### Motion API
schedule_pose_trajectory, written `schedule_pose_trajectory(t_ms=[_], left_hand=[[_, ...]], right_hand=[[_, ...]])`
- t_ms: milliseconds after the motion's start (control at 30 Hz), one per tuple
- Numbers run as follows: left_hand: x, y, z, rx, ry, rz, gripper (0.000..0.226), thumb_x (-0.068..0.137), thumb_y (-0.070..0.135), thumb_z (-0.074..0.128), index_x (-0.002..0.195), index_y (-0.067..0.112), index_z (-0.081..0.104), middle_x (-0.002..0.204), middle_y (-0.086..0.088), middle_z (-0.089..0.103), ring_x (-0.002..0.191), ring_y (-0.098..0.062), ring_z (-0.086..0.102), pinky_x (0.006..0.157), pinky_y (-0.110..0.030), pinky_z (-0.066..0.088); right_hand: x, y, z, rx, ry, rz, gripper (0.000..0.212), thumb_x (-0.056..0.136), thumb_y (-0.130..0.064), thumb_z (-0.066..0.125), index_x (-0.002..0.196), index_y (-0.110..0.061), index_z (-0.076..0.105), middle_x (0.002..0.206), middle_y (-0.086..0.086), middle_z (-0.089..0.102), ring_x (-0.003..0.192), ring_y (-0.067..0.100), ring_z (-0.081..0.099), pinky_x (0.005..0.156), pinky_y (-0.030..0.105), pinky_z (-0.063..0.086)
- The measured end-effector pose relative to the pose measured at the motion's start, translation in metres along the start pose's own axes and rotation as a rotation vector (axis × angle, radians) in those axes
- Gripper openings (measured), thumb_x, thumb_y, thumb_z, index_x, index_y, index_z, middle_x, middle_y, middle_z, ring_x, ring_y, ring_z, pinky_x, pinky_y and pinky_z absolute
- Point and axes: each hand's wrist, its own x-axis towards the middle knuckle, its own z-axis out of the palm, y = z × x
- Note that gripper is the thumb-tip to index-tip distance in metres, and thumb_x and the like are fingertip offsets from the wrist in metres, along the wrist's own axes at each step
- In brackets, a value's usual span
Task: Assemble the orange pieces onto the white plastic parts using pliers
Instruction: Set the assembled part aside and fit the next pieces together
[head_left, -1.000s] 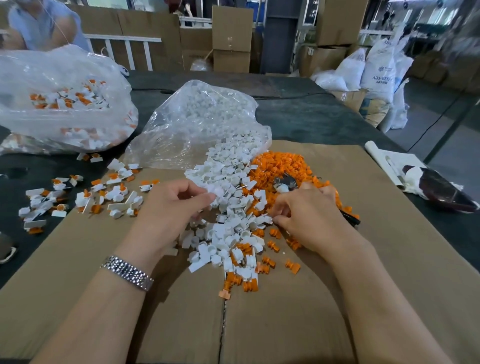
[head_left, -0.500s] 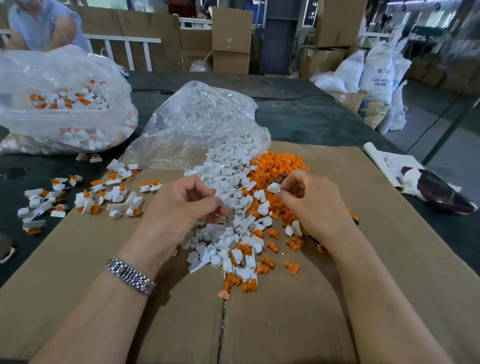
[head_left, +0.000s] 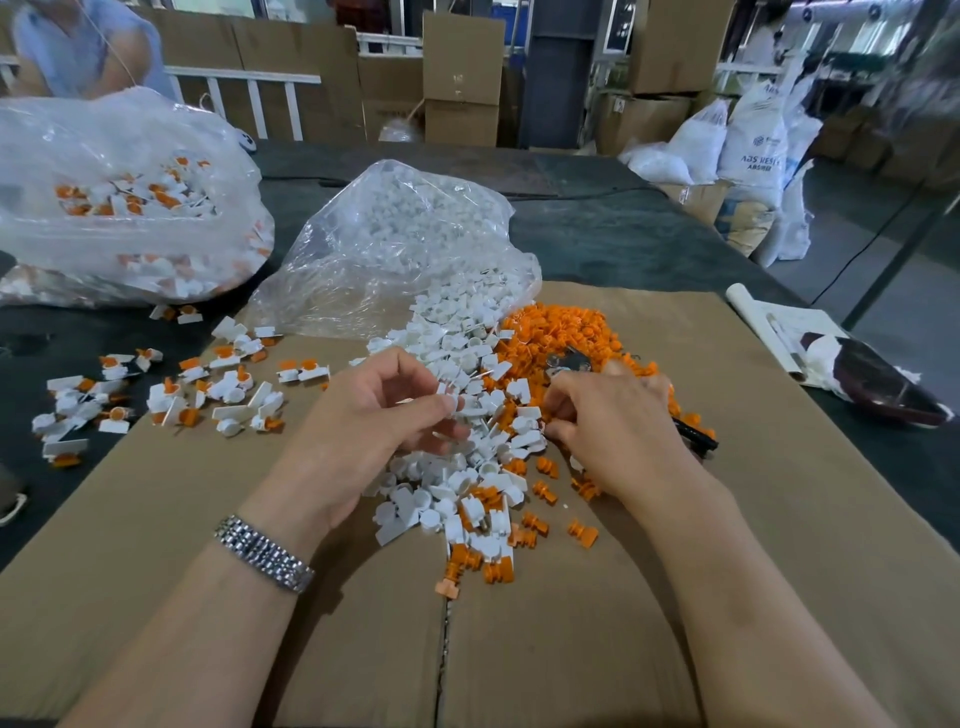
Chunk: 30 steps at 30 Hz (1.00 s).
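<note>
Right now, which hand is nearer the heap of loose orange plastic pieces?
Right. The right hand rests against the orange heap; the left hand sits beyond the white parts.

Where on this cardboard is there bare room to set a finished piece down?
Bare cardboard lies near the viewer, between the forearms, and to the right beyond the right hand. Bare cardboard also sits left of the left hand, below the assembled pieces. The middle is crowded with white parts and orange pieces.
</note>
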Motion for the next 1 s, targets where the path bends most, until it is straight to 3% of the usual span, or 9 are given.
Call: schedule_pose_trajectory(t_ms=[133,267,333,467,567,667,767,900,1000], left_hand=[[0.000,0.000,-0.002,-0.018,-0.011,-0.006,0.021,0.083,0.013,0.078,0.101,0.006,0.071,0.094,-0.013,0.079,0.088,-0.027,0.078,0.074,-0.026,0.062],[0.000,0.000,-0.004,0.127,0.030,0.027,0.016,0.085,0.014,0.080,0.093,0.028,0.081,0.087,-0.002,0.078,0.076,-0.014,0.072,0.075,-0.023,0.060],[-0.001,0.001,-0.003,0.149,0.005,0.037,0.019,0.086,0.016,0.079,0.098,0.031,0.081,0.090,0.002,0.079,0.078,-0.011,0.074,0.074,-0.019,0.058],[-0.004,0.003,0.000,0.009,-0.031,0.030,0.022,0.087,0.001,0.075,0.105,0.014,0.074,0.096,-0.005,0.080,0.088,-0.022,0.078,0.074,-0.019,0.059],[-0.004,0.005,0.001,0.043,-0.060,0.042,0.023,0.075,0.019,0.081,0.097,0.025,0.081,0.095,-0.003,0.080,0.081,-0.012,0.075,0.072,-0.014,0.056],[-0.002,0.004,0.001,-0.058,-0.105,0.034,0.029,0.072,0.023,0.083,0.101,0.025,0.082,0.102,-0.006,0.080,0.089,-0.016,0.075,0.076,-0.019,0.057],[0.000,0.002,0.003,-0.156,-0.115,0.031,0.043,0.063,0.032,0.087,0.104,0.021,0.082,0.106,-0.012,0.079,0.095,-0.027,0.075,0.082,-0.024,0.060],[0.001,-0.002,0.003,-0.160,-0.110,0.061,0.044,0.067,0.033,0.087,0.108,0.019,0.081,0.109,-0.013,0.078,0.102,-0.033,0.075,0.085,-0.028,0.060],[0.001,-0.003,0.003,-0.160,-0.094,0.069,0.042,0.069,0.034,0.086,0.108,0.020,0.081,0.108,-0.013,0.078,0.104,-0.034,0.074,0.086,-0.029,0.061]], right_hand=[[0.001,0.000,-0.002,0.060,-0.012,0.019,0.015,0.100,-0.036,0.060,0.114,-0.031,0.061,0.108,-0.008,0.061,0.110,0.018,0.050,0.088,0.041,0.033],[0.003,0.000,-0.010,0.259,0.062,0.051,0.020,0.104,-0.031,0.052,0.118,-0.027,0.066,0.118,0.000,0.055,0.108,0.018,0.055,0.100,0.043,0.042],[0.002,-0.002,-0.015,0.452,0.113,0.034,0.013,0.102,-0.027,0.057,0.109,-0.027,0.068,0.113,-0.001,0.059,0.100,0.014,0.059,0.095,0.037,0.049],[-0.005,-0.005,-0.023,0.826,0.093,0.022,0.004,0.097,-0.023,0.068,0.095,-0.025,0.069,0.092,-0.006,0.072,0.087,0.009,0.069,0.078,0.019,0.055],[-0.007,-0.007,-0.027,1.075,0.004,-0.009,0.002,0.093,-0.023,0.073,0.091,-0.021,0.073,0.087,-0.004,0.075,0.085,0.007,0.073,0.078,0.013,0.053],[-0.009,-0.010,-0.027,1.127,-0.034,-0.037,0.006,0.090,-0.028,0.076,0.092,-0.022,0.077,0.084,-0.004,0.074,0.079,0.004,0.068,0.073,0.013,0.051],[-0.011,-0.016,-0.026,1.194,-0.079,-0.067,0.008,0.093,-0.020,0.073,0.098,-0.014,0.074,0.082,0.004,0.076,0.076,0.013,0.072,0.071,0.020,0.056],[-0.014,-0.025,-0.026,1.186,-0.063,-0.129,0.008,0.094,-0.017,0.072,0.098,-0.011,0.073,0.079,-0.002,0.075,0.070,0.007,0.069,0.066,0.014,0.052],[-0.015,-0.029,-0.024,1.100,-0.021,-0.118,0.004,0.093,-0.021,0.073,0.093,-0.016,0.073,0.078,-0.003,0.072,0.067,0.010,0.064,0.062,0.023,0.055]])
